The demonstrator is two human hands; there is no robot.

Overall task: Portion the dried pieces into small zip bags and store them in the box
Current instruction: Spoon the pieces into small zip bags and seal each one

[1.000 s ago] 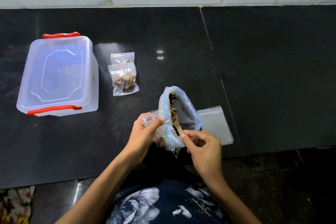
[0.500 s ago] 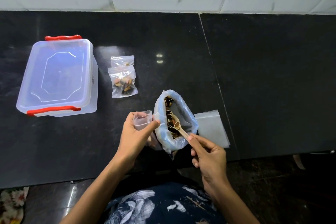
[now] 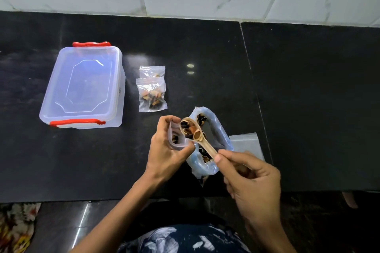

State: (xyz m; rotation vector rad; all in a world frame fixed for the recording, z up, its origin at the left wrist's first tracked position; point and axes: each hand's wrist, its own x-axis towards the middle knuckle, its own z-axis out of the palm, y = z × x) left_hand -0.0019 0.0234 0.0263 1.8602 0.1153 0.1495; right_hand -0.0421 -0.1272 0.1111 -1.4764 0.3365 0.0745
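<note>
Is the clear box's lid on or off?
On. The lid sits flat over the box, red handles at both ends; whether they are latched cannot be told.

Black stone countertop (image 3: 205,47) bears lidded clear box (image 3: 84,86), two filled zip bags (image 3: 152,94), open bulk bag (image 3: 218,141), empty zip bags (image 3: 246,142).

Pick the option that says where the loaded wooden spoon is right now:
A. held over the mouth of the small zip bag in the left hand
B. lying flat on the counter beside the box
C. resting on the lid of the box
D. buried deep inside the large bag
A: the right hand holds the wooden spoon, its bowl full of dried pieces, right at the open small zip bag gripped by the left hand.
</note>
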